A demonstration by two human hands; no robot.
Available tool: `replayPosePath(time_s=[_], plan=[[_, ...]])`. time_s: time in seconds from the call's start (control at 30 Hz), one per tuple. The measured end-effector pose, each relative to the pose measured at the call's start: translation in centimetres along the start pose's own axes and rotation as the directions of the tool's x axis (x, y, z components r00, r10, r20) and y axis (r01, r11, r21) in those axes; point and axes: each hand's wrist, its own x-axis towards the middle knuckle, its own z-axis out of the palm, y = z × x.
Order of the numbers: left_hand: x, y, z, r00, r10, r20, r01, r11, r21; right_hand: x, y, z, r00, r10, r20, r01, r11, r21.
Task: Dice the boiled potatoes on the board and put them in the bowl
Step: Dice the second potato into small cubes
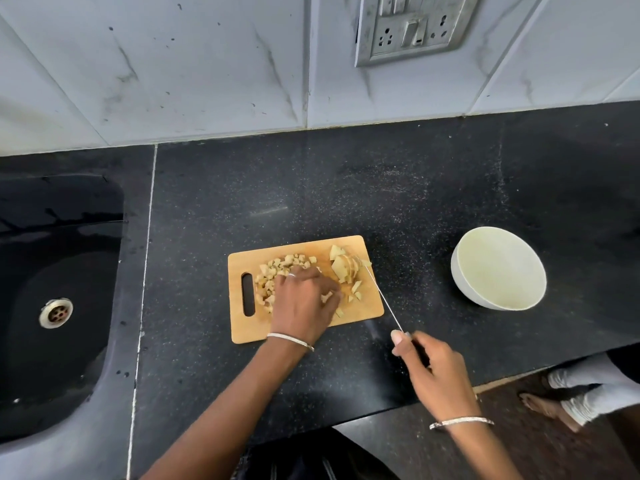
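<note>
A wooden cutting board lies on the black counter. A pile of diced potato sits on its left half, and a sliced potato piece with a few loose bits lies near its right end. My left hand lies palm down over the diced pile, its fingers reaching into the pieces, with one small bit by the thumb. My right hand grips the handle of a thin knife, off the board's right front corner; the blade tip reaches the sliced potato. The white bowl stands empty to the right.
A black sink with a metal drain fills the left side. A tiled wall with a socket panel rises behind the counter. The counter's front edge runs close below my right hand, and someone's feet show on the floor at the lower right.
</note>
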Motion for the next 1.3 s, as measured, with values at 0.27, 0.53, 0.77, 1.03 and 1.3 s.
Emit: replayPosePath(time_s=[0.27, 0.53, 0.77, 1.03, 1.3], plan=[[0.3, 3.9, 3.5, 0.994, -0.108, 0.008, 0.106, 0.982, 0.154, -2.2, -0.4, 1.6, 0.994, 0.093, -0.064, -0.088, 0.993, 0.081], [0.8, 2.5, 3.0, 0.993, -0.118, -0.012, 0.119, 0.991, 0.056, -3.3, 0.8, 2.5, 0.989, 0.140, -0.050, -0.136, 0.988, 0.073], [0.6, -0.1, 1.9, 0.998, -0.056, -0.014, 0.057, 0.997, 0.056, -3.7, 0.0, 3.8, 0.997, 0.073, -0.022, -0.072, 0.996, 0.053], [0.8, -0.2, 1.6, 0.998, -0.055, 0.011, 0.054, 0.997, 0.061, -3.5, -1.1, 4.7, 0.998, 0.058, -0.001, -0.057, 0.997, 0.043], [1.3, -0.2, 1.3, 0.997, -0.074, 0.019, 0.074, 0.997, 0.021, -2.3, -2.3, 4.8, 0.998, 0.043, 0.041, -0.042, 0.999, -0.029]])
